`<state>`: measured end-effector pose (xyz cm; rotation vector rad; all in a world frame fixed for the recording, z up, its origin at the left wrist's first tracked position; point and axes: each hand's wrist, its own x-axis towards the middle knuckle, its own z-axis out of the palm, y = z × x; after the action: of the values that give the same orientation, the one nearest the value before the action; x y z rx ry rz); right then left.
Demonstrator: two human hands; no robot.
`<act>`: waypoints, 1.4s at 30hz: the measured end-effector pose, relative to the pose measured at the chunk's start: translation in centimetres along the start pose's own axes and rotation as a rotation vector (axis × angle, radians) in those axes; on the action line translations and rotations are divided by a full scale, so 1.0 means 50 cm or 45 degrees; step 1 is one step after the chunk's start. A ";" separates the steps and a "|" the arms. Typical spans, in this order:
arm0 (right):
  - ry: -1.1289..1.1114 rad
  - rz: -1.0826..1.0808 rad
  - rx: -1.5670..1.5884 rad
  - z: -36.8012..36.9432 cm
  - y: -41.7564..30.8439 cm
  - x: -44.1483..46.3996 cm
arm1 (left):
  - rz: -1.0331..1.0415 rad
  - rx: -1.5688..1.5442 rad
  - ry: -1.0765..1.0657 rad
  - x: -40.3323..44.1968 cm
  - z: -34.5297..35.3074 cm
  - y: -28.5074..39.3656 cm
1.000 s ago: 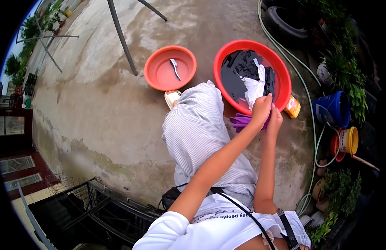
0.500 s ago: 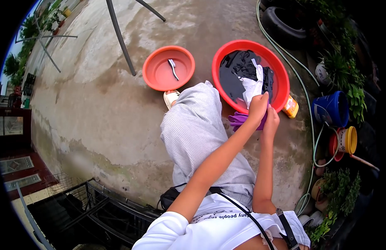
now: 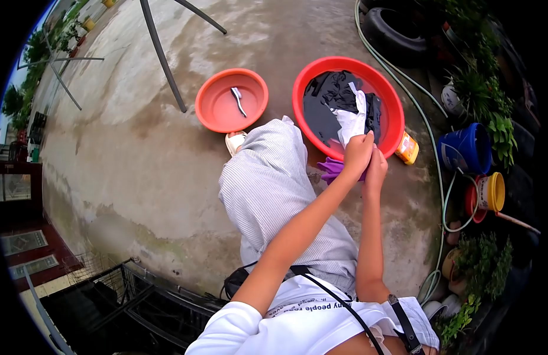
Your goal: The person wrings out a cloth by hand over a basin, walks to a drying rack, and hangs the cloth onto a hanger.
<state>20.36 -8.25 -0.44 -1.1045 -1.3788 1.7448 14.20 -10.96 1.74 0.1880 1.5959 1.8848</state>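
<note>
My left hand (image 3: 358, 152) and my right hand (image 3: 375, 168) are close together at the near rim of the large red basin (image 3: 394, 94), fingers closed on a purple glove (image 3: 331, 169). The glove's fingers hang out to the left, and part of it is hidden behind my hands. In the basin, dark cloth (image 3: 339, 89) lies in dark water with a white cloth (image 3: 352, 123) on top, reaching toward my left hand.
A smaller orange-red basin (image 3: 215, 106) holds a brush (image 3: 239, 102). A yellow-orange container (image 3: 407, 149) stands right of the large basin. Farther right are a hose (image 3: 435, 154), a blue bucket (image 3: 466, 149), a yellow bucket (image 3: 491, 191) and a tire (image 3: 395, 35). Metal legs (image 3: 162, 56) stand ahead.
The view has shifted, so the basins and hands appear farther left. Both hands remain together on the purple glove, and less of its fingers shows.
</note>
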 end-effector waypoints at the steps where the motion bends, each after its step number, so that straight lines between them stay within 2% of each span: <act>1: 0.031 0.017 0.007 0.009 -0.010 -0.007 | -0.003 0.014 -0.006 0.002 -0.003 0.000; 7: -0.026 0.102 0.099 0.000 -0.002 0.022 | -0.025 0.037 0.003 -0.010 0.003 0.017; 10: 0.024 -0.018 0.012 0.018 -0.019 0.006 | 0.025 0.023 0.009 0.003 0.000 0.006; 17: -0.049 -0.079 -0.046 0.028 -0.029 -0.039 | -0.120 -0.277 0.046 0.037 -0.014 -0.034; 19: -0.005 -0.055 0.047 0.023 -0.035 -0.022 | -0.049 -0.115 0.034 0.026 -0.003 -0.033; 22: 0.055 0.023 0.101 0.010 -0.025 0.013 | -0.104 0.024 -0.026 -0.002 0.009 -0.014; 25: 0.018 -0.055 0.018 0.011 -0.025 0.001 | 0.004 0.138 0.002 0.007 0.003 -0.022; 28: -0.056 -0.147 -0.218 0.029 -0.046 -0.056 | -0.047 -0.128 0.025 0.033 -0.015 -0.031; 29: -0.038 -0.207 -0.132 0.041 -0.043 -0.064 | -0.083 -0.185 0.017 0.043 -0.020 -0.043; 33: 0.023 -0.048 0.124 0.034 -0.036 -0.020 | -0.061 -0.142 0.045 0.014 -0.006 -0.014; 34: 0.005 0.035 0.165 0.018 -0.029 0.007 | -0.035 -0.018 -0.008 -0.004 0.001 -0.001; 42: 0.066 -0.030 0.082 0.018 -0.031 -0.026 | -0.060 -0.034 -0.015 0.011 0.001 -0.029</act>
<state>20.09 -9.41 1.42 -1.0871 -1.2908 1.7195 14.36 -10.54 0.24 0.1485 1.5532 1.8649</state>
